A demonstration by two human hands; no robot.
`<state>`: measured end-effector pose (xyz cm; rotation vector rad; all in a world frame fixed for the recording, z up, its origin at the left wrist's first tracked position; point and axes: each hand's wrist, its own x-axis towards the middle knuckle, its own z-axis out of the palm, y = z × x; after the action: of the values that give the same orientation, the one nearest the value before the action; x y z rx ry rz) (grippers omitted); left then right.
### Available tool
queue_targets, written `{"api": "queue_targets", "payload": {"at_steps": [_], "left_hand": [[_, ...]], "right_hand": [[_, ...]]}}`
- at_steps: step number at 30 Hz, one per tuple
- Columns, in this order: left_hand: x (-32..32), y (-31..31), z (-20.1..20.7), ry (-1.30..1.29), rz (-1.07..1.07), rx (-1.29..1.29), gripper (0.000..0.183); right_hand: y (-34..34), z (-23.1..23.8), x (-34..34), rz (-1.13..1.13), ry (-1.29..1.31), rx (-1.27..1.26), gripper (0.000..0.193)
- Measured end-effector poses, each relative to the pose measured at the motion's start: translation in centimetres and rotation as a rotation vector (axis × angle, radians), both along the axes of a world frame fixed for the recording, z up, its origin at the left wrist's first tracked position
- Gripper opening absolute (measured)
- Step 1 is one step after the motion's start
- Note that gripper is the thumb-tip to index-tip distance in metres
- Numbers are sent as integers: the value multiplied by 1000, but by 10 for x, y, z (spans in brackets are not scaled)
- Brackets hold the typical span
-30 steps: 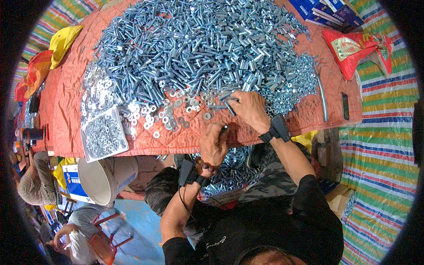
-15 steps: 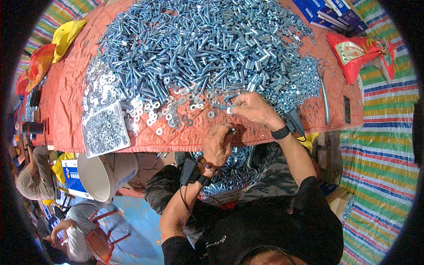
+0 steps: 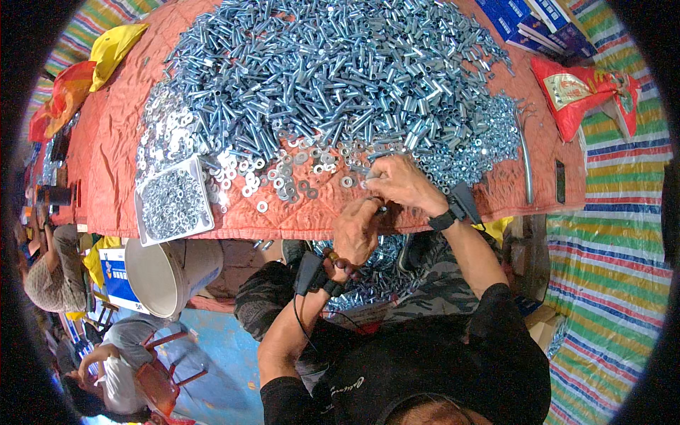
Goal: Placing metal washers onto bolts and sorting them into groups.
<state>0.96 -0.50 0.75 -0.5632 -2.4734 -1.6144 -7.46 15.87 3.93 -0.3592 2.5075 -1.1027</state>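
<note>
My left hand (image 3: 356, 230) is closed near the table's front edge, its fingers round a small metal fastener (image 3: 383, 210) whose end shows past the fingertips. Just above and to the right, my right hand (image 3: 404, 185) makes a pinch, fingertips close to those of the left; what it holds is too small to make out. Loose flat washers (image 3: 285, 185) lie left of the hands. A large heap of metal sleeves and bolts (image 3: 319, 78) spreads beyond them, with small nuts (image 3: 489, 145) at its right side.
A white tray (image 3: 210, 214) of washers stands at the front left, above a white bucket (image 3: 152, 280). A metal rod (image 3: 527, 166) and a red bag (image 3: 563, 95) lie right, blue boxes (image 3: 506, 18) far right. Other people (image 3: 57, 273) sit at the left. Below the table are more metal parts (image 3: 379, 280).
My right hand has moved slightly down and left, bringing its fingertips nearer to the left hand. My left hand stays closed, shifted a little right.
</note>
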Motion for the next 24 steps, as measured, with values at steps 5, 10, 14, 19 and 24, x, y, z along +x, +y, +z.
{"api": "queue_targets", "payload": {"at_steps": [5, 10, 14, 19, 24], "left_hand": [[-1, -1, -4, 3, -28, 19, 35], [-2, 1, -3, -1, -33, 12, 35], [0, -1, -9, -15, -39, -12, 35], [-1, 1, -7, 23, -32, -5, 35], [1, 0, -6, 2, -20, 0, 29]], "right_hand": [[6, 9, -7, -155, 198, -3, 22], [-3, -4, -8, -78, 382, 43, 17], [-4, -6, -9, 34, 451, 260, 17], [-4, 0, -10, 129, 410, 405, 18], [0, -2, -8, -13, 357, 135, 16]]}}
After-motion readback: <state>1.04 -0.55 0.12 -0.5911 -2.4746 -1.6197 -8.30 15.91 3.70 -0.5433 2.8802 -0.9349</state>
